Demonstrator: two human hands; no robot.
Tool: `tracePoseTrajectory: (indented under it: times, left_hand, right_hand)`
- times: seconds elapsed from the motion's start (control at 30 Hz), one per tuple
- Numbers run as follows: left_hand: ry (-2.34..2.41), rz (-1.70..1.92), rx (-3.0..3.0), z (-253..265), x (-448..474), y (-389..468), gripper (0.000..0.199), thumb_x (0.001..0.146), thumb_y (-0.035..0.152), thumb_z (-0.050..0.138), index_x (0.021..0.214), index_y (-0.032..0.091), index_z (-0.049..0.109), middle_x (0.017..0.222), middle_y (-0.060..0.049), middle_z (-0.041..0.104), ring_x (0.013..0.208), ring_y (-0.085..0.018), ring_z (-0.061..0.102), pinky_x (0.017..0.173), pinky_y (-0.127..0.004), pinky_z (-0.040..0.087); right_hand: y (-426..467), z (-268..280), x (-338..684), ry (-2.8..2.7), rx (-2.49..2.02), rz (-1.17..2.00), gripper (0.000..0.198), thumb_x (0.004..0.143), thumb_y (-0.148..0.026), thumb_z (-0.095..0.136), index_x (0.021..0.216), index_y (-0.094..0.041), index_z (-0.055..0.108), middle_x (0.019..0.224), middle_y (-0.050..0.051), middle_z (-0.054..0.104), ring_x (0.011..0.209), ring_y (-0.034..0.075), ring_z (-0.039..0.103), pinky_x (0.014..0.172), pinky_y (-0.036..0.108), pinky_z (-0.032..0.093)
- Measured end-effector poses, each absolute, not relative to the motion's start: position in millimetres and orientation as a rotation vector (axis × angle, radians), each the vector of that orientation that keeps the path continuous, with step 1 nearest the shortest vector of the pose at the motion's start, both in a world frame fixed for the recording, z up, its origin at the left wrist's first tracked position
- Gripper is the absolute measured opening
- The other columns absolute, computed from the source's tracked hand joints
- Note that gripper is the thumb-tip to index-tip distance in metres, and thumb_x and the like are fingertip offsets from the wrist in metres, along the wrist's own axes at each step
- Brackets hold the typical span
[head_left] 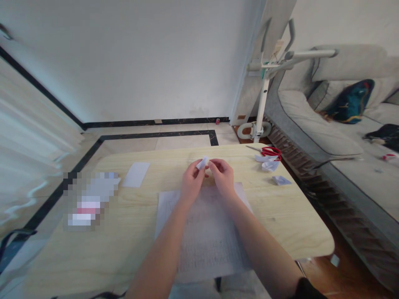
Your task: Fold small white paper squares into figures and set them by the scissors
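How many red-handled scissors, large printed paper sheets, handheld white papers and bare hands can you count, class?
Red-handled metal scissors: 1
Large printed paper sheet: 1
Handheld white paper: 1
Bare left hand, right hand: 2
Total: 5

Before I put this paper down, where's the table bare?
Bare: between the white slip and left hand; also right of the large sheet, nearer than the folded papers. Crowded: far right corner, with scissors and those papers.

You have soft light | bright curtain (34, 137), left; faint shadows by your arms (168, 245) | edges stretched; sheet's (212, 241) print blurred; left patch (93, 199) pixelated
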State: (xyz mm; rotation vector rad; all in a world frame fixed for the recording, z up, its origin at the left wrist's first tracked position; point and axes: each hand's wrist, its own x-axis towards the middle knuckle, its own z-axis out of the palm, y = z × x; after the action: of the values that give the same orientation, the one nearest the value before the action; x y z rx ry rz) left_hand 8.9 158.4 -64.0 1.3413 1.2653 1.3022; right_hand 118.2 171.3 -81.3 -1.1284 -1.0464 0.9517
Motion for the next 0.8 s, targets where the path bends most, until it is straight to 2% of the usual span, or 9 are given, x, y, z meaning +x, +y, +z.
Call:
tracePoseTrajectory:
  times: [0.1, 0.27, 0.57, 0.8]
  left_hand:
    - [1.223, 1.266, 1.277, -65.5, 9.6, 157.6, 0.035, 0.083, 0.029, 0.058, 0.116, 0.018, 0.056, 0.092, -0.007, 0.07, 0.065, -0.014, 0.064, 0.062, -0.026, 0.051]
    - [1.115, 1.183, 1.228, -67.5, 8.3, 156.7, 0.046, 0.081, 0.031, 0.06, 0.124, 0.016, 0.051, 0.074, -0.002, 0.067, 0.064, -0.013, 0.062, 0.061, -0.024, 0.049]
    - [0.994, 1.126, 1.062, -64.4, 7.3, 156.1, 0.06, 0.074, 0.031, 0.067, 0.128, 0.016, 0.046, 0.077, -0.002, 0.068, 0.066, -0.013, 0.062, 0.066, -0.027, 0.05]
    - [0.893, 1.122, 0.977, -72.5, 4.4, 160.7, 0.051, 0.074, 0.033, 0.068, 0.12, 0.016, 0.054, 0.082, -0.005, 0.068, 0.066, -0.014, 0.061, 0.067, -0.03, 0.051]
  right_hand:
    - [174.9, -82.7, 121.9, -1.064, -1.171, 0.95, 0.026, 0.072, -0.038, 0.066, 0.089, -0.018, 0.067, 0.074, 0.004, 0.068, 0.068, 0.017, 0.063, 0.064, 0.03, 0.05]
    - [176.2, -84.4, 124.2, -1.088, -1.214, 0.945, 0.026, 0.071, -0.041, 0.067, 0.082, -0.017, 0.069, 0.075, 0.004, 0.068, 0.07, 0.017, 0.061, 0.067, 0.03, 0.048]
    - [172.7, -75.4, 123.9, -1.037, -1.187, 1.015, 0.025, 0.071, -0.041, 0.065, 0.064, -0.017, 0.065, 0.057, 0.0, 0.059, 0.056, 0.013, 0.052, 0.055, 0.026, 0.04]
    - [172.8, -73.7, 123.1, -0.913, -1.113, 1.106, 0.027, 0.07, -0.04, 0.067, 0.056, -0.017, 0.061, 0.051, -0.003, 0.051, 0.049, 0.01, 0.044, 0.05, 0.025, 0.034]
